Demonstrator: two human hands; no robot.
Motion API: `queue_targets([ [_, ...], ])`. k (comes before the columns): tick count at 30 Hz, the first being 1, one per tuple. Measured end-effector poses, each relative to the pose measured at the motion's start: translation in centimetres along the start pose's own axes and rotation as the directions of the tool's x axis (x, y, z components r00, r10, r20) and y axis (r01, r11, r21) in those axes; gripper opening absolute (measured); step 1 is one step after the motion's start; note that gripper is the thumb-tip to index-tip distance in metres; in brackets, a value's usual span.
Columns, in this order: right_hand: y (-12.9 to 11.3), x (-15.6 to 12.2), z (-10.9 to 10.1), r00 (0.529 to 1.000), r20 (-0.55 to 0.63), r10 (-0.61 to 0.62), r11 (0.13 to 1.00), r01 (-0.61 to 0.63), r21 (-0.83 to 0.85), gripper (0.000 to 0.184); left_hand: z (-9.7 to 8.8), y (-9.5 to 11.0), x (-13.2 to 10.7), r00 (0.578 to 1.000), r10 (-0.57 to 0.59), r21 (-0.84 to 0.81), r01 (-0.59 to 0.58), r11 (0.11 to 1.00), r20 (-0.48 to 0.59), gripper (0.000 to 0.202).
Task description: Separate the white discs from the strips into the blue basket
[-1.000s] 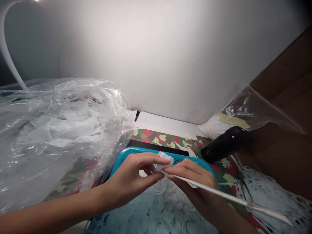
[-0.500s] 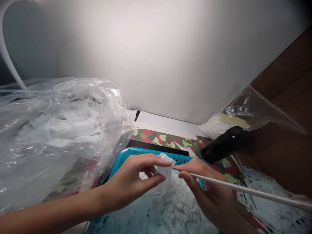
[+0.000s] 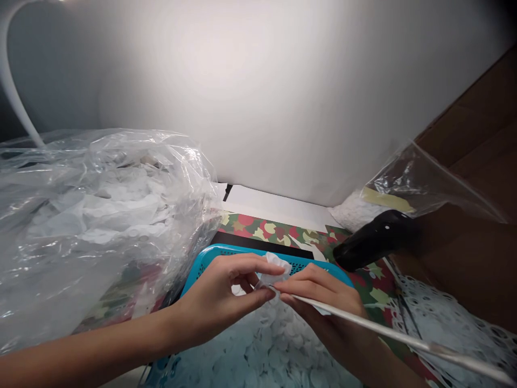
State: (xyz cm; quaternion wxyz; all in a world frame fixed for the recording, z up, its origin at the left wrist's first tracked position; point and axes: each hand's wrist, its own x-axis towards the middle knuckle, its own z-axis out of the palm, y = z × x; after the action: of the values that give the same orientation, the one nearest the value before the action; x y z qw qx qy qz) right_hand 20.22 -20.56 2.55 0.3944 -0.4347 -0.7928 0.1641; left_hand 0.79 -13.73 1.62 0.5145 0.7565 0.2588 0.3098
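My left hand (image 3: 230, 288) pinches a small crumpled piece of thin white translucent material (image 3: 278, 262) between thumb and fingers. Just right of it, my right hand (image 3: 327, 296) grips a slender pale rod (image 3: 363, 319) near its tip. The rod slants down to the right, out past the hand. Its tip is at the left fingertips and the white piece; whether it touches the piece I cannot tell. Below both hands is a blue perforated plastic basket (image 3: 202, 258) filled with small white disc-like pieces (image 3: 283, 345).
A big clear plastic bag (image 3: 121, 205) of white material stands at left. Right of the basket are a black cylindrical object (image 3: 371, 240) and white sheets full of holes (image 3: 440, 312). Farther back lies another clear bag (image 3: 399, 183). Brown cardboard (image 3: 480, 161) rises at right. A patterned cover (image 3: 262, 229) lies underneath.
My right hand has shifted left, closer to my left hand. The rod's tip has come in to the left fingertips, and its far end has dropped. My left hand has hardly moved.
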Motion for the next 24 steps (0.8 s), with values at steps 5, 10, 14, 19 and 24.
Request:
queue_targets([
  [5, 0.4, -0.1, 0.4, 0.998, -0.047, -0.036, 0.996, 0.032, -0.084, 0.016, 0.0, 0.0, 0.0, 0.999, 0.041, 0.007, -0.041, 0.999, 0.015, 0.024],
  [10, 0.7, -0.4, 0.7, 0.999, -0.012, -0.041, 0.998, 0.041, -0.042, 0.023, 0.1, 0.1, 0.0, 0.996, 0.075, -0.011, -0.075, 0.997, 0.04, 0.025],
  [14, 0.5, -0.5, 0.7, 1.0, 0.013, -0.017, 0.999, 0.017, 0.029, 0.025, 0.2, -0.1, -0.1, 0.993, 0.089, -0.024, -0.088, 0.996, 0.079, 0.028],
  [19, 0.2, -0.4, 0.6, 0.999, 0.031, 0.014, 0.999, -0.015, 0.032, 0.026, 0.2, -0.3, -0.1, 0.989, 0.084, -0.041, -0.08, 0.996, 0.118, 0.031],
  [24, -0.3, 0.0, 0.2, 0.999, 0.031, -0.021, 0.999, 0.02, 0.031, 0.027, 0.2, -0.1, -0.1, 0.993, 0.056, -0.033, -0.052, 0.998, 0.104, 0.033],
])
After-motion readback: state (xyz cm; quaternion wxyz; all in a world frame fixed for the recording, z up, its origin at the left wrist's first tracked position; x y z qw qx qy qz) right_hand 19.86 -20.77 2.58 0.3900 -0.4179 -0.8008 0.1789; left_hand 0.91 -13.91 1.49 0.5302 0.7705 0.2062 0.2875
